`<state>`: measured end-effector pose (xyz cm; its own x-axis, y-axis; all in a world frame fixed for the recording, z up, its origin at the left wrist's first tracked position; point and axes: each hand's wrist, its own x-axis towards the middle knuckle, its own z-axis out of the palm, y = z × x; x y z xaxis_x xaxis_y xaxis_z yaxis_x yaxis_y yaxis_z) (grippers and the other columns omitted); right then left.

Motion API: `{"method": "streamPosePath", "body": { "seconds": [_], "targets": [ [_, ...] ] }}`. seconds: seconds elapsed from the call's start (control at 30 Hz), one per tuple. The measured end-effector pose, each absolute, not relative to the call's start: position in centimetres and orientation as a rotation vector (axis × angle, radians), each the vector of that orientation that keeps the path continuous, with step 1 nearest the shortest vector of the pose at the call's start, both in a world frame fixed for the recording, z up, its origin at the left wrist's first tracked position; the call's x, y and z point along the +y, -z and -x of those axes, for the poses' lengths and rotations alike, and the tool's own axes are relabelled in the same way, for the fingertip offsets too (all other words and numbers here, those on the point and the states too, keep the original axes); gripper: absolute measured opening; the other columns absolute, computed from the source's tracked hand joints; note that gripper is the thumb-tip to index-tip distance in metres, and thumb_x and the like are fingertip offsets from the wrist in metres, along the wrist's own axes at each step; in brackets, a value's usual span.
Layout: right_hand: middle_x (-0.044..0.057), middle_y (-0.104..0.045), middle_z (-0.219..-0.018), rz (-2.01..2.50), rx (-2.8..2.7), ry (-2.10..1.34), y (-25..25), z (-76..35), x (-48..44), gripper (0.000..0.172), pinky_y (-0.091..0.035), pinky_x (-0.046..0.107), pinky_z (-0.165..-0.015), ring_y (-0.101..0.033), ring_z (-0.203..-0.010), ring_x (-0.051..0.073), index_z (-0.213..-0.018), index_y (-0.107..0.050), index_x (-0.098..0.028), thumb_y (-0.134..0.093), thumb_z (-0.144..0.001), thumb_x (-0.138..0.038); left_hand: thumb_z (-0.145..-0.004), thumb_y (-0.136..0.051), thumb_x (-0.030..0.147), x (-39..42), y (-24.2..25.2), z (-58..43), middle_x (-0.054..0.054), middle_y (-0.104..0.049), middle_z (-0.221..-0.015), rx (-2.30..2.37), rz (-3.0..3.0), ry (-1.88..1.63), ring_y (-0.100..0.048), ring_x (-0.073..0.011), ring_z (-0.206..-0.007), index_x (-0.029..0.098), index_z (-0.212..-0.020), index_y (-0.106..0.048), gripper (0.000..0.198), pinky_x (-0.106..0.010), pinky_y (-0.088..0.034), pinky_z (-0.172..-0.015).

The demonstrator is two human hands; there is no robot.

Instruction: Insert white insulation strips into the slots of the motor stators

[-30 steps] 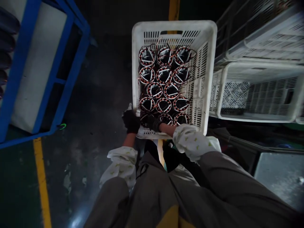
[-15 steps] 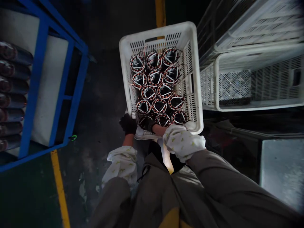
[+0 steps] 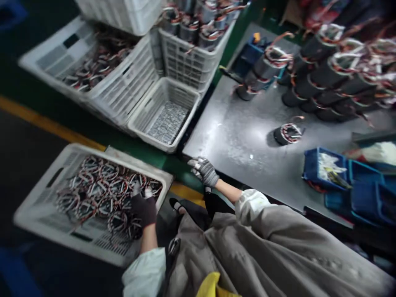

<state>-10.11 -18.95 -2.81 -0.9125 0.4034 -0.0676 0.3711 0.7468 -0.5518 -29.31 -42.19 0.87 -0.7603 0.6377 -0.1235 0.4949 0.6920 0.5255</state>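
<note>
A white slotted crate (image 3: 34, 204) on the floor at lower left holds several wound motor stators (image 3: 99, 187) with copper coils. My left hand (image 3: 142, 208), in a dark glove, reaches into the crate's near right corner with its fingers down among the stators; blur hides whether it grips one. My right hand (image 3: 204, 171), in a grey glove, hovers at the near edge of the grey worktable (image 3: 235, 136) with fingers stretched out and nothing in it. One stator (image 3: 287, 134) lies alone on the table.
An empty white crate (image 3: 139, 117) and a loaded one (image 3: 123, 88) stand on the floor beyond, with stacked crates (image 3: 192, 53) behind. Several stators (image 3: 321, 78) crowd the table's far right. Blue bins (image 3: 349, 181) sit at its near right. A yellow floor line (image 3: 46, 123) runs on the left.
The view has swung right to the worktable. My right hand left the crate and now hovers open at the table edge. My left hand moved from the crate's rim to inside it.
</note>
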Motion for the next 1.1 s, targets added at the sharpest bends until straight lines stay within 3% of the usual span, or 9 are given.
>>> {"method": "streamPosePath", "body": {
  "seconds": [0.13,0.3,0.37,0.43,0.5,0.6,0.73,0.9,1.1],
  "targets": [
    [0.019,-0.068,-0.168,1.284,-2.669,-0.71,3.5,-1.9,-10.4,0.052,-0.032,0.059,-0.142,-0.055,-0.162,0.036,-0.158,-0.074,-0.016,-0.06,-0.11,-0.03,-0.113,-0.05,0.034,-26.8,-1.9,27.5,-0.024,-0.068,-0.164,2.483,-1.257,-0.708,-0.06,-0.0405,-0.16,0.013,-0.162,-0.066,0.055,-0.06,-0.045,-0.139],
    [0.023,-0.071,-0.163,1.848,-2.215,-0.541,4.3,-15.1,-3.4,0.054,-0.034,0.058,-0.141,-0.059,-0.157,0.035,-0.156,-0.074,-0.01,-0.052,-0.109,-0.025,-0.111,-0.054,0.028,-5.0,-3.3,24.1,-0.026,-0.061,-0.173,2.293,-1.528,-0.513,-0.047,-0.0407,-0.171,0.004,-0.166,-0.057,0.06,-0.059,-0.032,-0.145],
    [0.024,-0.072,-0.162,1.959,-2.107,-0.517,4.6,-18.2,-1.6,0.054,-0.033,0.057,-0.141,-0.059,-0.157,0.035,-0.154,-0.075,-0.009,-0.052,-0.109,-0.025,-0.111,-0.056,0.028,0.7,-3.8,19.8,-0.024,-0.072,-0.162,2.191,-1.561,-0.35,-0.06,-0.0389,-0.16,0.006,-0.159,-0.064,0.053,-0.057,-0.043,-0.139],
    [0.024,-0.073,-0.161,1.998,-2.058,-0.521,5.0,-19.7,-0.6,0.053,-0.031,0.059,-0.142,-0.058,-0.157,0.035,-0.152,-0.076,-0.009,-0.051,-0.109,-0.025,-0.112,-0.061,0.033,4.2,-4.1,13.7,-0.015,-0.084,-0.144,1.975,-1.704,-0.244,-0.075,-0.0324,-0.141,0.018,-0.152,-0.074,0.045,-0.047,-0.055,-0.127],
    [0.023,-0.074,-0.159,1.984,-2.04,-0.535,5.2,-19.8,-0.3,0.052,-0.031,0.061,-0.142,-0.059,-0.157,0.035,-0.152,-0.077,-0.011,-0.051,-0.108,-0.024,-0.114,-0.06,0.036,6.7,-4.5,6.7,-0.011,-0.084,-0.146,1.668,-1.984,-0.217,-0.075,-0.0297,-0.142,0.025,-0.157,-0.073,0.046,-0.046,-0.053,-0.13],
    [0.021,-0.075,-0.159,1.952,-2.029,-0.54,4.9,-19.0,-0.4,0.054,-0.031,0.061,-0.143,-0.06,-0.157,0.034,-0.154,-0.076,-0.014,-0.052,-0.107,-0.024,-0.116,-0.054,0.035,10.3,-5.3,-2.6,-0.017,-0.073,-0.164,1.477,-2.302,-0.275,-0.065,-0.0349,-0.156,0.02,-0.168,-0.064,0.055,-0.059,-0.037,-0.143],
    [0.017,-0.076,-0.158,1.924,-2.06,-0.511,3.9,-18.6,0.0,0.054,-0.026,0.058,-0.147,-0.056,-0.162,0.031,-0.152,-0.079,-0.021,-0.057,-0.103,-0.021,-0.111,-0.064,0.037,14.4,-6.6,-8.1,-0.023,-0.071,-0.164,1.45,-2.376,-0.15,-0.062,-0.0385,-0.158,0.013,-0.167,-0.062,0.061,-0.058,-0.043,-0.137],
    [0.014,-0.081,-0.151,1.883,-2.003,-0.628,3.6,-19.4,0.1,0.052,-0.031,0.058,-0.146,-0.062,-0.156,0.03,-0.144,-0.083,-0.023,-0.054,-0.102,-0.018,-0.108,-0.07,0.048,13.3,-6.5,-4.2,-0.018,-0.08,-0.15,1.405,-2.429,-0.028,-0.072,-0.0379,-0.143,0.02,-0.144,-0.078,0.046,-0.054,-0.051,-0.128],
    [0.019,-0.071,-0.165,1.954,-2.033,-0.748,3.3,-20.0,-0.3,0.051,-0.033,0.059,-0.142,-0.06,-0.155,0.033,-0.144,-0.083,-0.016,-0.049,-0.107,-0.019,-0.099,-0.083,0.054,2.7,-5.6,5.5,-0.02,-0.087,-0.119,1.483,-2.367,0.281,-0.079,-0.0415,-0.125,0.02,-0.119,-0.085,0.04,-0.062,-0.042,-0.137]
  ]
}}
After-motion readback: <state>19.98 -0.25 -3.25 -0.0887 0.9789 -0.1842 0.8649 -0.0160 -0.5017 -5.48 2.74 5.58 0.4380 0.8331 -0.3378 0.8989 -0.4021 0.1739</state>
